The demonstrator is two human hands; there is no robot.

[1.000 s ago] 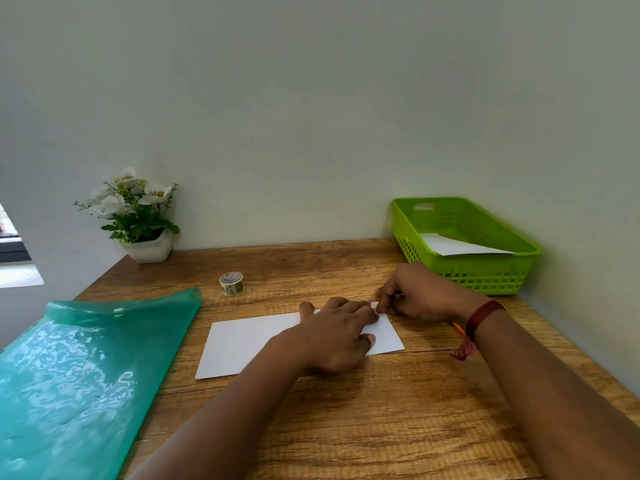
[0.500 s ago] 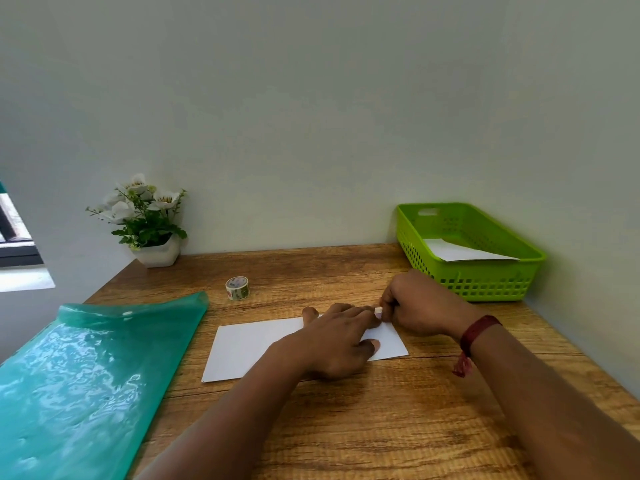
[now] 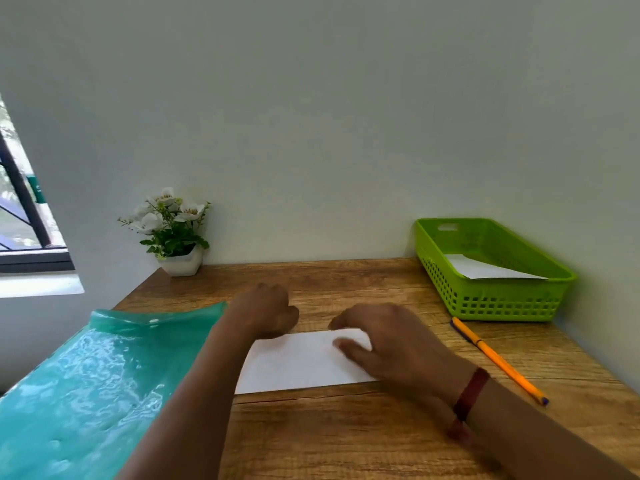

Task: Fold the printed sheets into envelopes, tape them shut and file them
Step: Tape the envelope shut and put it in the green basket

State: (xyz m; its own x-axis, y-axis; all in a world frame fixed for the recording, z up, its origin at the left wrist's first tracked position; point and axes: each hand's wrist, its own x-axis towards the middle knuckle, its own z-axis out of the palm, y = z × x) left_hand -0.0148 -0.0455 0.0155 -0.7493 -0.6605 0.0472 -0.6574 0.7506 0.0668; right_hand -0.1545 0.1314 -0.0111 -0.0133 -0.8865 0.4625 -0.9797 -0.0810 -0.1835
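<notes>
Wooden desk point(image 3: 346, 431): right hand point(image 3: 391, 344) flat, fingers spread, on folded white paper sheet point(image 3: 294, 365); left hand point(image 3: 265, 311) curled beyond it, contents hidden.

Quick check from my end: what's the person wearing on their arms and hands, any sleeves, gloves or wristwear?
No sleeves or gloves in view: both forearms and hands are bare. The right hand has a dark red thread band around its wrist, with a loose end hanging down. The left hand wears nothing visible.

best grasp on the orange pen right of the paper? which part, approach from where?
Pinch the orange pen at mid-barrel, coming from above, fingers across its width. It lies flat on the table, running diagonally from the green basket toward the near right, apart from the right hand, so the middle looks unobstructed.
</notes>
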